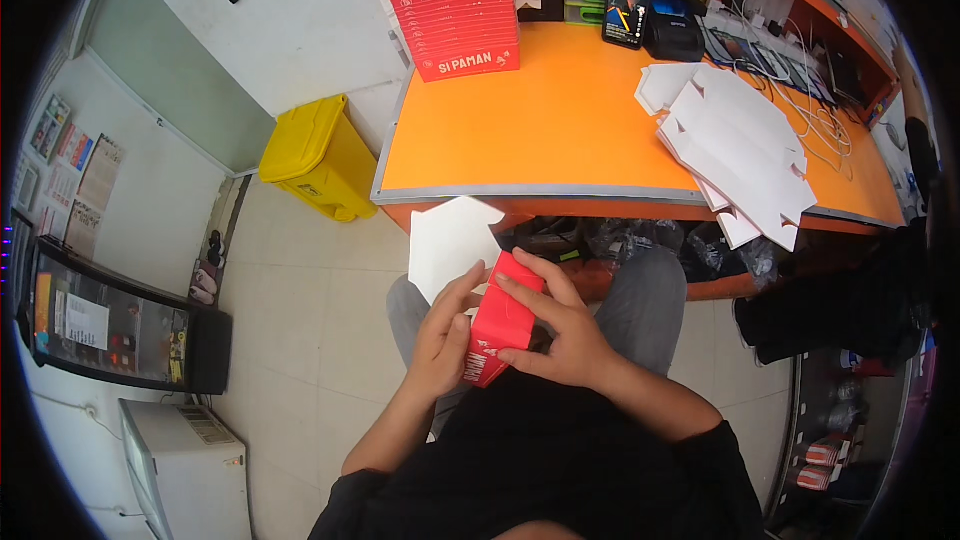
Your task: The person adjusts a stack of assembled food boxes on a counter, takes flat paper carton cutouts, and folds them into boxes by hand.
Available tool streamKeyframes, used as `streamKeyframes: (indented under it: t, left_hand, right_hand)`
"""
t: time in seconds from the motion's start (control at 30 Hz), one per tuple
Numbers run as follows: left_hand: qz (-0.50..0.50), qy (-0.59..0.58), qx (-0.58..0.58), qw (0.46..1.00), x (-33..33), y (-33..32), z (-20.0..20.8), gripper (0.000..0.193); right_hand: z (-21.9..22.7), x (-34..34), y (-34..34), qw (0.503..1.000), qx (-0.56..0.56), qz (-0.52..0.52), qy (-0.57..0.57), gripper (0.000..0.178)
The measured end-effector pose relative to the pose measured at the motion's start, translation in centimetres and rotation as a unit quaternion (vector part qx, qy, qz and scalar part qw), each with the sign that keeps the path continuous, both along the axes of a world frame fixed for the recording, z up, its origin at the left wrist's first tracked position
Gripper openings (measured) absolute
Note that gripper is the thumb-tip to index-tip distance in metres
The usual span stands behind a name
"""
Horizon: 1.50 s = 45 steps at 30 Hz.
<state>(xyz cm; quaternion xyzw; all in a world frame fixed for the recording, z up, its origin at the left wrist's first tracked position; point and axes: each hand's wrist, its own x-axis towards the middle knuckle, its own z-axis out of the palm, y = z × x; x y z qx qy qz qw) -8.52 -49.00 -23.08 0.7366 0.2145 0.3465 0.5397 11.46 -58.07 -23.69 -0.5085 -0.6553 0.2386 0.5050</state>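
Over my lap I hold a partly folded red cardboard box (503, 318) with white lettering on its lower end. A wide white flap (448, 246) of it stands out toward the table, showing the card's plain inner side. My left hand (443, 338) presses along the box's left side, thumb and fingers against the card. On the other side my right hand (562, 328) grips it, with fingers across the top panel and the thumb near the lower end. The box's underside is hidden.
Before me stands an orange table (520, 130) with a metal edge. It carries a tall stack of red boxes (450, 15), flat white card blanks (735, 145), a phone (627, 8) and cables (815, 120). A yellow bin (318, 155) stands left; black bags (640, 237) lie underneath.
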Motion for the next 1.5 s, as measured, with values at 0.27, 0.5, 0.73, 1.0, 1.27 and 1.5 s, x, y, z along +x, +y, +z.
streamKeyframes:
  t: [0.27, 0.5, 0.73, 1.0, 1.27, 1.5]
  left_hand:
    - [-0.005, -0.003, 0.034, 0.999, -0.3, -0.2, 0.1, 0.065]
    - [-0.014, 0.013, 0.077, 0.997, -1.2, 0.8, 1.2, 0.066]
    - [0.253, -0.228, 0.059, 0.938, -5.0, 5.2, -1.1, 0.080]
    - [0.052, -0.297, -0.095, 0.949, 0.8, 0.5, -4.8, 0.117]
    - [0.103, -0.315, -0.250, 0.910, 3.9, 1.1, -2.2, 0.073]
    - [0.098, -0.343, -0.249, 0.900, 3.5, 2.7, -3.0, 0.074]
  right_hand:
    - [0.4, -0.2, 0.1, 0.999, 0.025, 0.007, -0.025, 0.079]
    - [0.9, -0.2, 0.6, 0.998, 0.037, 0.039, -0.027, 0.080]
    - [4.8, 2.2, 1.8, 0.981, 0.143, 0.000, 0.128, 0.088]
    - [3.0, -1.2, 5.4, 0.962, 0.190, -0.065, 0.186, 0.094]
    - [1.2, -0.6, 5.5, 0.960, 0.173, -0.089, 0.199, 0.098]
    - [1.5, -0.1, 6.1, 0.950, 0.175, -0.070, 0.251, 0.098]
